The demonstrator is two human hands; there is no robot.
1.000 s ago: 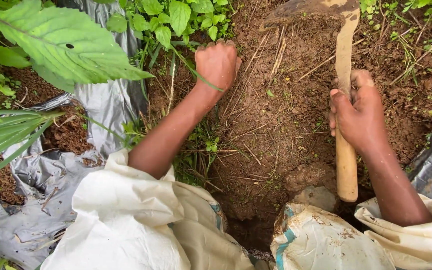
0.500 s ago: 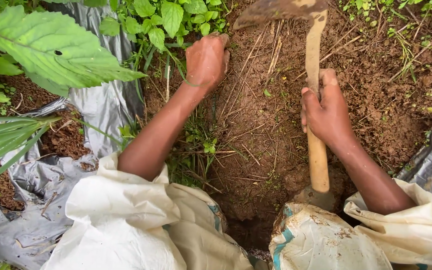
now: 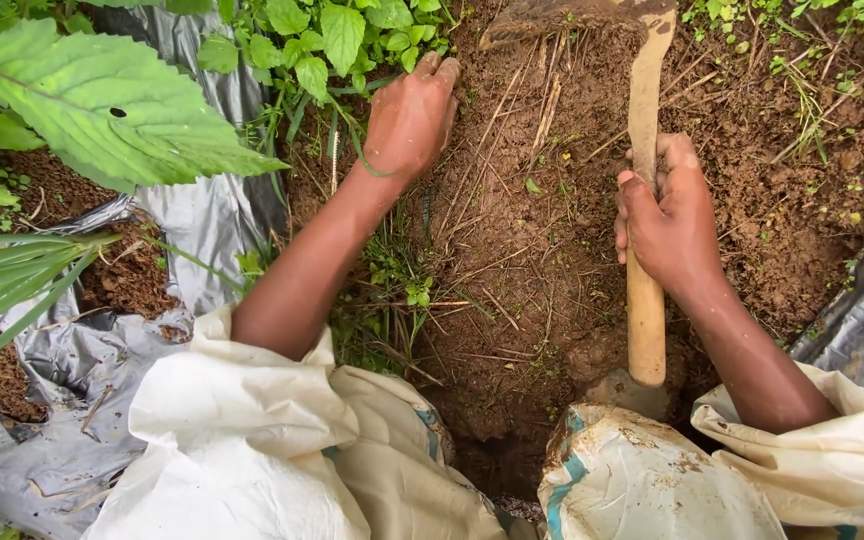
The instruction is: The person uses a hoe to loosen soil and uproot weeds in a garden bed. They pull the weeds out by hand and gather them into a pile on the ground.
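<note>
Wooden hoe handle [image 3: 644,310] is clamped in the right hand [image 3: 670,222]; soil bank [image 3: 512,230] is pressed by the flat, spread left hand [image 3: 410,118] beside grey plastic sheeting [image 3: 202,215].

The hoe [image 3: 642,190] is lying nearly upright along the wall of brown soil [image 3: 522,250], its pale, soil-smeared wooden handle running down that wall to a blunt end just above the dark bottom of the hole. Its flat, soil-caked metal blade is jutting leftward from the handle's top, resting on the soil's upper edge. The right hand [image 3: 670,222] is gripping the handle at mid-length, fingers wrapped around it. The left hand [image 3: 410,118] is pressing flat on the soil, left of the blade.
</note>
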